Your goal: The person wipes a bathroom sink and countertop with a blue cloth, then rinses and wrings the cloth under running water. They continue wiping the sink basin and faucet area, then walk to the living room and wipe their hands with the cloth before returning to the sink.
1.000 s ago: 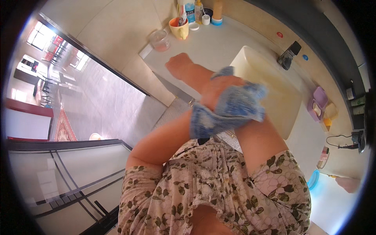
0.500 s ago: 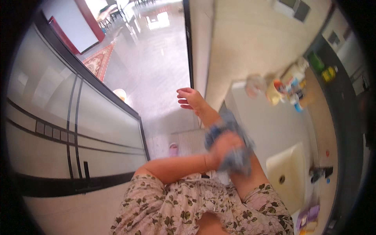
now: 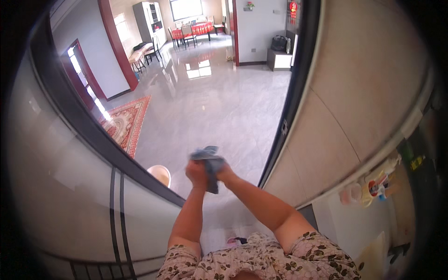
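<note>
A crumpled blue-grey cloth [image 3: 212, 164] is bunched between my two hands, held out in front of my body in the doorway. My left hand [image 3: 197, 173] grips its left side, fingers curled and slightly smeared by motion. On the other side, my right hand [image 3: 226, 174] is closed round it too. One end of the cloth hangs down between the hands and another part sticks up above them. Both forearms reach forward from short flowered sleeves.
Frosted sliding door panels [image 3: 79, 186] stand on my left, a tiled wall [image 3: 336, 116] on my right. A pale bucket [image 3: 160, 175] sits beyond the door frame, near a red patterned rug [image 3: 128, 119]. Cups and toiletries [image 3: 373, 189] crowd the counter at right.
My view has swung from the washbasin toward the doorway. The cloth has left my right forearm, where my left hand held it, and my right hand, open before, now grips it too.
</note>
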A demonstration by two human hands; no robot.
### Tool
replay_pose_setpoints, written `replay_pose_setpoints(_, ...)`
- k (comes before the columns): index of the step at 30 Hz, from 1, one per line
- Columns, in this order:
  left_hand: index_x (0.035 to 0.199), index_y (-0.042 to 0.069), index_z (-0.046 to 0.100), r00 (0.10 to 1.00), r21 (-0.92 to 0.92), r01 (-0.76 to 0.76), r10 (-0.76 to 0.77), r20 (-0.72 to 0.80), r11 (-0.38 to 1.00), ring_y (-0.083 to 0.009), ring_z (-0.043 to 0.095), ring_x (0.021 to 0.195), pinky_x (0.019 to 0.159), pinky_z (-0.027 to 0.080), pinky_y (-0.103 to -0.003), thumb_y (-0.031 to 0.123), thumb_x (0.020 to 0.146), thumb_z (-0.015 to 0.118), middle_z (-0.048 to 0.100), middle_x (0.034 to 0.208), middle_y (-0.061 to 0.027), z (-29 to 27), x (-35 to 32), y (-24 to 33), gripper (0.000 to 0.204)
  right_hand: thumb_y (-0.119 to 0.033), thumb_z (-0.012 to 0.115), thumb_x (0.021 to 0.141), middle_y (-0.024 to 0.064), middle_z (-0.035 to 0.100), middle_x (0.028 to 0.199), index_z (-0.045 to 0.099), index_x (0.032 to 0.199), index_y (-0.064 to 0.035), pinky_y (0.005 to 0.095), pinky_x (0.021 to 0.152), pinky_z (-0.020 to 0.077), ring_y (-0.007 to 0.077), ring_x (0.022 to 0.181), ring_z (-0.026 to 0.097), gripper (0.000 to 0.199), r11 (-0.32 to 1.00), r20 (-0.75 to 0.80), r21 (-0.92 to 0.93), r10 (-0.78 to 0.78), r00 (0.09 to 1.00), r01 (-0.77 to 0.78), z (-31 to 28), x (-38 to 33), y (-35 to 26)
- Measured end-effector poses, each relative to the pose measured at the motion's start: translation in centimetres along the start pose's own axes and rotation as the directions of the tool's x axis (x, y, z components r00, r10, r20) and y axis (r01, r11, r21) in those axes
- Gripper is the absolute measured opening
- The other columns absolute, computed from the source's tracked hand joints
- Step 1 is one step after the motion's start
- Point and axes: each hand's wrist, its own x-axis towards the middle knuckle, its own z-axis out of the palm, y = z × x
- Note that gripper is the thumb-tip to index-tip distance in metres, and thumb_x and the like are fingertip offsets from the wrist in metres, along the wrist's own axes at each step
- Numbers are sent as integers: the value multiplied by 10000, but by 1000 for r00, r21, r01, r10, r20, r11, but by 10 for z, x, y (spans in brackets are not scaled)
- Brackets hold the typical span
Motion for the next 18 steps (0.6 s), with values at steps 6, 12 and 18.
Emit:
replay_pose_setpoints(6,1007,93,581,745,-747,633,-101,659,-204,-213,615,833,718,528,-371,422,929,435,622,952,-62,54,115,-1,368,-195,603,857,117,567,1060,574,1110,-61,306,756,494,225,898,602,288,997,-64,-80,-15,998,10,-54,103,-81)
replay_pose_setpoints(12,993,73,574,750,-761,648,-161,641,-12,-207,615,811,718,527,-348,308,934,440,617,921,-73,141,201,43,277,-188,659,802,104,586,898,559,1011,-46,298,692,472,169,777,566,271,982,61,-189,-3,998,14,-95,205,-71)
replay_pose_setpoints(18,1214,52,464,721,-706,676,9,693,211,-180,531,1081,912,429,-321,297,951,442,529,1197,-79,202,261,53,360,-178,602,846,74,582,886,532,1068,-21,280,709,467,137,805,546,280,935,-136,312,221,966,-170,-142,334,-46)
